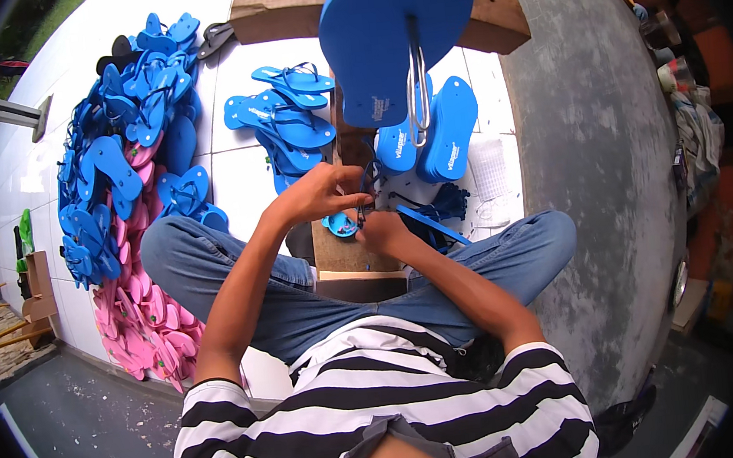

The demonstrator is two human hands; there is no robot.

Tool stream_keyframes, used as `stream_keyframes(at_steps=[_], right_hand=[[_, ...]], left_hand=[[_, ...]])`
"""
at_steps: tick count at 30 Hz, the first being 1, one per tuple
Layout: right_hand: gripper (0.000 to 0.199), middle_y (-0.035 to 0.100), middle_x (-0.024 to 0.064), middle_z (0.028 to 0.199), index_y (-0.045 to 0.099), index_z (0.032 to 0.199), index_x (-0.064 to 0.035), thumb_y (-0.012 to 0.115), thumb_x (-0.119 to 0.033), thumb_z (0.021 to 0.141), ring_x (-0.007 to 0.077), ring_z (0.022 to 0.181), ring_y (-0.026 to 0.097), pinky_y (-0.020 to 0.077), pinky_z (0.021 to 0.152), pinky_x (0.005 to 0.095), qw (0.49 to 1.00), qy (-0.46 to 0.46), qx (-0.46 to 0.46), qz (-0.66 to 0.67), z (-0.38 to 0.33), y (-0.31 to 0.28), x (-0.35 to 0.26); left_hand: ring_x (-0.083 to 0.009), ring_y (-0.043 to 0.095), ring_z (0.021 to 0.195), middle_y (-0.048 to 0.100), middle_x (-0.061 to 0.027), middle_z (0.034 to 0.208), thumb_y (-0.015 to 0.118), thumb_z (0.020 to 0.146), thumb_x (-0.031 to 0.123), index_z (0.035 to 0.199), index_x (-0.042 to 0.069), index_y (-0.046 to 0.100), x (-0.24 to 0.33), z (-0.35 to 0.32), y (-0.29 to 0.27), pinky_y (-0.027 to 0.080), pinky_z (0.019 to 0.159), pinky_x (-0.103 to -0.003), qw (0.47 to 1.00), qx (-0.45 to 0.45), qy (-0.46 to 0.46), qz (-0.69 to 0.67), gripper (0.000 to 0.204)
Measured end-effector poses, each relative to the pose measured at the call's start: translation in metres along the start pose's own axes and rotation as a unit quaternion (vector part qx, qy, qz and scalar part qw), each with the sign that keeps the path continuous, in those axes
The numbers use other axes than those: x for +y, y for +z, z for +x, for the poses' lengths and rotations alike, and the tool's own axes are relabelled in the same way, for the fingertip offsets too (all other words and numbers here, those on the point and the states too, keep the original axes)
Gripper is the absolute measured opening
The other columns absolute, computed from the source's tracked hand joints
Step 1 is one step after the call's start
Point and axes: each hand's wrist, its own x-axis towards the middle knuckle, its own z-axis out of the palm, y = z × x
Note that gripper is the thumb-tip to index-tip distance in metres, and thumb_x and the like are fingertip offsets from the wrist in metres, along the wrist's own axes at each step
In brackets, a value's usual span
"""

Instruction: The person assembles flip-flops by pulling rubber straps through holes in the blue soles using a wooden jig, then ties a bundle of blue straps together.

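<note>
Between my two hands is a dark blue flip-flop strap [371,176]. My left hand [318,195] pinches it from the left, with thumb and forefinger together. Lower down, my right hand [384,231] has its fingers closed at the strap's lower part. A small round blue dish [342,224] with tiny bits in it sits on the wooden bench [338,256] below my hands. Just beyond them, a blue flip-flop sole [384,27] is propped up against a wooden crossbeam [278,10], with a looped metal rod [417,94] through it.
Stacked blue soles [449,130] and a bundle of dark straps [447,203] lie to the right. Strapped blue flip-flops [283,123] lie left of the beam. Farther left rises a heap of blue flip-flops [117,164] with pink ones [144,323] nearer me.
</note>
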Motion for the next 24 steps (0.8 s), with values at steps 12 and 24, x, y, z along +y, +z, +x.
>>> stream_keyframes(at_steps=[12, 24], right_hand=[[0.058, 0.053, 0.0059, 0.065, 0.036, 0.146, 0.0008, 0.047, -0.011, 0.091, 0.0074, 0.046, 0.044, 0.0355, 0.038, 0.0198, 0.621, -0.081, 0.015, 0.78, -0.093, -0.19, -0.026], [0.055, 0.054, 0.0033, 0.067, 0.04, 0.147, -0.0065, 0.047, -0.003, 0.092, 0.0049, 0.058, 0.048, 0.0412, 0.054, 0.0204, 0.794, -0.177, 0.179, 0.554, -0.091, -0.27, -0.109]], left_hand=[[-0.0168, 0.07, 0.091, 0.072, -0.0077, 0.095, 0.068, 0.092, 0.018, 0.105, 0.001, 0.065, 0.013, -0.022, -0.021, 0.057, 0.077, -0.03, 0.982, 0.153, 0.084, -0.075, 0.022], [-0.0198, 0.07, 0.072, 0.068, -0.0114, 0.074, 0.071, 0.091, 0.029, 0.09, 0.0, 0.06, 0.0, 0.002, -0.001, 0.058, 0.067, -0.033, 0.991, 0.093, 0.092, -0.032, 0.031]])
